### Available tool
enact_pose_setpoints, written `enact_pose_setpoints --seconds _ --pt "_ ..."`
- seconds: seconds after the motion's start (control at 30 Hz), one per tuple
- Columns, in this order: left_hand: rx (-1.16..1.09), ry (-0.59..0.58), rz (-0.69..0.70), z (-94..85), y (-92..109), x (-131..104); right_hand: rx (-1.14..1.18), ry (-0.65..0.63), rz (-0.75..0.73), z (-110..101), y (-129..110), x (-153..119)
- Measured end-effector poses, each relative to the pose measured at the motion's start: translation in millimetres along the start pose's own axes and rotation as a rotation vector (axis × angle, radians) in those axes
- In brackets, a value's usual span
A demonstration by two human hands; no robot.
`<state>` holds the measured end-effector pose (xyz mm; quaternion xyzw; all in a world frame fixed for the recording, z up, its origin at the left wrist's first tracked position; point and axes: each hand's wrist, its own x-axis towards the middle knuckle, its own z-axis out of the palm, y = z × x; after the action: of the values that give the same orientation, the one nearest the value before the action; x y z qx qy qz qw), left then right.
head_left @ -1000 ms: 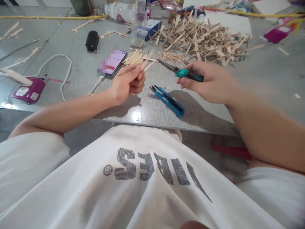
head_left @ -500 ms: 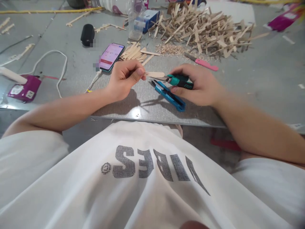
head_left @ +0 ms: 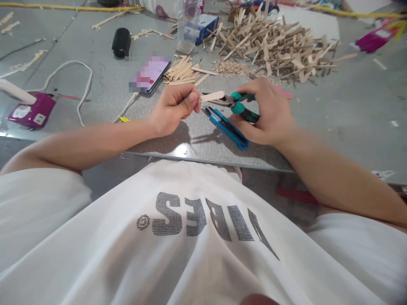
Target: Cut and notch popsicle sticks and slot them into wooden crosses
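Both hands working a wooden stick with pliers above the desk's near edge.

Nearest, a white shirt [head_left: 197, 237] is filling the lower view. Left hand [head_left: 173, 108] is pinching one end of a flat wooden stick [head_left: 212, 96] between thumb and fingers; right hand [head_left: 270, 112] is gripping the teal-handled pliers [head_left: 237, 103], whose tips are meeting the stick's far end. Stick is hovering above the grey desk [head_left: 203, 144], just over a blue utility knife [head_left: 227, 127] lying flat. Beyond, a phone [head_left: 149, 75] is lying beside a small stick bundle [head_left: 184, 71]; farther back, a big stick pile [head_left: 273, 44] is spreading right, a purple power strip [head_left: 30, 113] sitting far left.
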<state>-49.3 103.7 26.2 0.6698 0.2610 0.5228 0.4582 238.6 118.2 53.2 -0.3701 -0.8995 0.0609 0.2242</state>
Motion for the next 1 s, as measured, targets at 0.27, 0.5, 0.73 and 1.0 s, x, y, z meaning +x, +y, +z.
enact_pose_setpoints --seconds 0.27,0.5,0.73,1.0 --pt "-0.273 -0.033 -0.327 9.9 10.9 -1.6 -0.232 -0.028 0.018 -2.4 -2.3 0.5" --pt "-0.350 -0.069 -0.446 12.1 9.1 -4.1 -0.237 -0.021 0.039 -0.4 -1.4 -1.2" --pt "-0.350 -0.061 -0.418 13.3 11.8 -4.2 0.096 -0.079 -0.106 7.1 -1.5 0.4" --pt "-0.217 -0.018 -0.438 17.7 4.9 -2.6 -0.264 -0.038 0.020 0.5 -3.9 3.2"
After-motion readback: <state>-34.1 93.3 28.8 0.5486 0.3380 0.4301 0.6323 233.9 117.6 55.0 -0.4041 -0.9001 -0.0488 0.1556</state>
